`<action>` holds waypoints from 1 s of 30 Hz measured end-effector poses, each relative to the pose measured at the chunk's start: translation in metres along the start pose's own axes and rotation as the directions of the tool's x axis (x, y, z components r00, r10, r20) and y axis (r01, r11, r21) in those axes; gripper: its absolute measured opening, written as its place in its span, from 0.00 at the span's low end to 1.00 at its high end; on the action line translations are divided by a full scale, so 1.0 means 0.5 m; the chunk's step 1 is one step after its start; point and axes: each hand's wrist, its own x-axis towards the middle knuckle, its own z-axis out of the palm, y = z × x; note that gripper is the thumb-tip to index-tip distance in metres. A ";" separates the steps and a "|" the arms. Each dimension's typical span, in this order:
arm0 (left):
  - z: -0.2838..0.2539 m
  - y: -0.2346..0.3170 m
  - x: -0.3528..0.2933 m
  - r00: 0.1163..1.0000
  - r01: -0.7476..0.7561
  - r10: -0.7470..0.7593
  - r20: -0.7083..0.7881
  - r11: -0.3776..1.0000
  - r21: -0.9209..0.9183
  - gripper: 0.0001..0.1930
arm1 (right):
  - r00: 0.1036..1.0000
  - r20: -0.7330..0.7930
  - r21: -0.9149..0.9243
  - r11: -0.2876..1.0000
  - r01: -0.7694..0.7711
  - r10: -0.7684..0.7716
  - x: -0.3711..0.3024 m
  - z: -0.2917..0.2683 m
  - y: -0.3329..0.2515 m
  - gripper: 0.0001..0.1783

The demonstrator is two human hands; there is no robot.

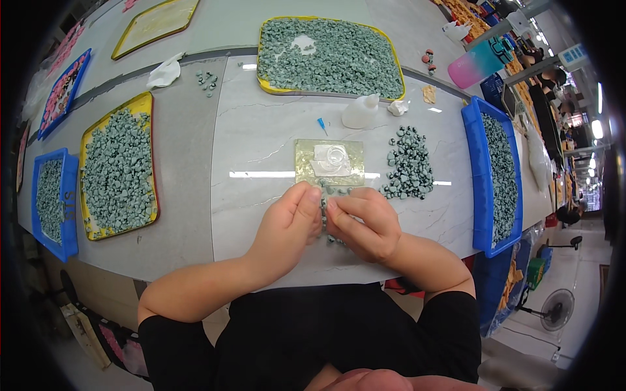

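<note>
My left hand and my right hand meet over the near middle of the table, fingertips almost touching. Both are closed in a pinch, and what sits between the fingers is too small and hidden to make out. Beneath and between them lie a few small grey-green pieces. Just beyond the fingers is a yellowish square board bearing a white sheet and a small clear round dish. To the right of the board spreads a loose pile of grey-green pieces with dark shiny parts.
A white squeeze bottle and blue dispensing needle stand beyond the board. Yellow-rimmed trays of green pieces lie at the back and left. Blue bins flank the table at left and right. A pink-and-teal bottle is back right.
</note>
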 end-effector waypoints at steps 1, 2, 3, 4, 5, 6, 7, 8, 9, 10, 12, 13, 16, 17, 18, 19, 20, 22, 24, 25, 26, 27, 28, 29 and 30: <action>0.000 -0.002 -0.002 0.998 -0.055 0.055 0.010 0.997 0.057 0.14 | 1.000 0.001 0.000 1.000 0.001 -0.001 0.002 0.002 -0.002 0.13; -0.002 -0.006 -0.004 0.998 -0.057 0.057 0.009 0.997 0.055 0.14 | 1.000 -0.008 -0.004 1.000 0.018 -0.018 0.005 0.003 -0.003 0.13; -0.005 -0.010 -0.004 0.994 -0.105 0.105 0.004 0.988 0.116 0.14 | 0.999 -0.017 -0.009 0.999 0.035 -0.035 0.007 0.004 -0.005 0.13; -0.007 -0.012 -0.005 0.988 -0.151 0.153 0.003 0.973 0.177 0.14 | 0.999 -0.016 -0.009 0.999 0.037 -0.038 0.007 0.006 -0.006 0.13; -0.007 -0.012 -0.006 0.988 -0.153 0.155 0.002 0.972 0.176 0.14 | 0.999 -0.024 -0.004 1.000 0.029 -0.029 0.003 0.008 -0.006 0.14; -0.008 -0.011 -0.007 0.983 -0.181 0.183 0.012 0.960 0.214 0.14 | 0.999 -0.032 0.000 1.000 0.021 -0.021 0.002 0.009 -0.006 0.15; -0.008 -0.011 -0.008 0.977 -0.209 0.210 0.024 0.945 0.252 0.14 | 0.999 -0.032 -0.001 1.000 0.023 -0.023 0.004 0.008 -0.008 0.15; -0.010 -0.011 -0.008 0.977 -0.209 0.211 0.022 0.945 0.252 0.14 | 0.997 -0.036 0.094 0.994 -0.059 0.063 0.006 0.008 -0.007 0.17; -0.012 -0.011 -0.008 0.974 -0.223 0.227 0.018 0.937 0.268 0.13 | 0.988 -0.032 0.189 0.972 -0.140 0.149 0.008 0.008 -0.007 0.18; -0.012 -0.011 -0.008 0.970 -0.237 0.243 0.014 0.929 0.285 0.13 | 0.988 -0.032 0.190 0.972 -0.140 0.148 0.008 0.009 -0.007 0.18; -0.012 -0.011 -0.010 0.965 -0.250 0.263 0.000 0.918 0.309 0.13 | 0.945 0.021 0.272 0.907 -0.320 0.327 0.007 0.011 -0.012 0.20; -0.011 -0.011 -0.011 0.960 -0.260 0.280 -0.013 0.906 0.334 0.12 | 0.945 0.022 0.273 0.908 -0.319 0.326 0.009 0.012 -0.014 0.20; -0.016 -0.015 -0.009 0.958 -0.254 0.287 -0.016 0.868 0.427 0.11 | 0.920 -0.012 0.273 0.886 -0.374 0.392 0.012 0.011 -0.018 0.15; -0.014 -0.014 -0.008 0.958 -0.253 0.286 -0.014 0.868 0.427 0.11 | 0.946 -0.017 0.224 0.923 -0.313 0.325 0.010 0.010 -0.015 0.16; -0.010 -0.014 -0.007 0.947 -0.276 0.320 -0.015 0.838 0.471 0.11 | 0.966 -0.018 0.174 0.953 -0.249 0.256 0.008 0.008 -0.013 0.17; -0.007 -0.015 -0.006 0.936 -0.297 0.353 -0.012 0.805 0.514 0.11 | 0.966 -0.019 0.171 0.953 -0.251 0.258 0.009 0.003 -0.014 0.17; -0.008 -0.013 -0.004 0.935 -0.298 0.354 -0.011 0.804 0.515 0.11 | 0.965 0.031 0.168 0.951 -0.261 0.260 0.012 -0.002 -0.014 0.17; -0.012 -0.008 0.000 0.946 -0.263 0.323 -0.033 0.821 0.506 0.11 | 0.962 0.080 0.161 0.949 -0.271 0.261 0.025 -0.020 -0.009 0.16; -0.016 -0.008 0.003 0.961 -0.199 0.268 -0.066 0.840 0.504 0.12 | 0.883 0.339 0.193 0.895 -0.403 0.325 0.040 -0.049 0.012 0.15; -0.016 -0.009 0.004 0.972 -0.132 0.210 -0.101 0.856 0.500 0.12 | 0.853 0.354 0.109 0.889 -0.444 0.383 0.036 -0.063 0.027 0.14; -0.011 -0.008 0.003 0.973 -0.135 0.209 -0.096 0.855 0.501 0.12 | 0.821 0.361 0.021 0.876 -0.481 0.442 0.033 -0.083 0.041 0.13; -0.007 -0.007 0.002 0.980 -0.106 0.175 -0.091 0.855 0.507 0.12 | 0.821 0.360 0.018 0.876 -0.482 0.444 0.028 -0.099 0.057 0.13; -0.005 -0.007 0.002 0.986 -0.077 0.142 -0.089 0.854 0.514 0.12 | 0.772 0.358 -0.154 0.849 -0.506 0.525 0.021 -0.114 0.073 0.12; -0.006 -0.008 0.004 0.986 -0.078 0.142 -0.086 0.854 0.514 0.12 | 0.721 0.339 -0.322 0.795 -0.514 0.604 0.015 -0.125 0.085 0.11; -0.009 -0.008 0.006 0.991 -0.055 0.103 -0.081 0.890 0.453 0.09 | 0.721 0.338 -0.323 0.795 -0.514 0.604 0.007 -0.133 0.094 0.11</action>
